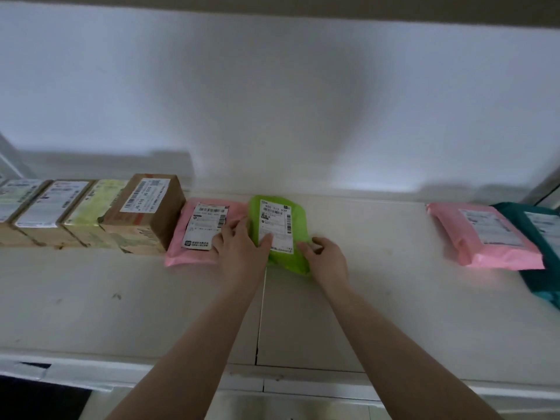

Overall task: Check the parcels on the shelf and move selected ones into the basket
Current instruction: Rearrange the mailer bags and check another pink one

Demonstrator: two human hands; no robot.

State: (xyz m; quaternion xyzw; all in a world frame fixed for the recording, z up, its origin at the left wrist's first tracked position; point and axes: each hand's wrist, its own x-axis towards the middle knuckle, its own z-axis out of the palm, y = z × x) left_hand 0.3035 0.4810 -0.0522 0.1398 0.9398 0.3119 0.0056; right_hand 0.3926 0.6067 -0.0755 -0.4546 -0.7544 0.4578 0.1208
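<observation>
White shelf (378, 268) carries the green parcel (280, 228) at mid-row, left hand (242, 253) and right hand (325, 257) pinching its near corners with curled fingers, so its slick film could slip or drag the touching pink parcel (200, 228) off.

I am reading "900 112 039" at the top of the white shipping label (276, 226) on the green parcel (280, 234), which I am holding at its near end with my left hand (242, 248) and right hand (325, 257). Barcodes are showing under that number; the smaller print is blurring out. On the brown box (145, 210) the label is showing what looks like "JS 510", printed twice. Labels on the other parcels are coming through too blurred to read.
</observation>
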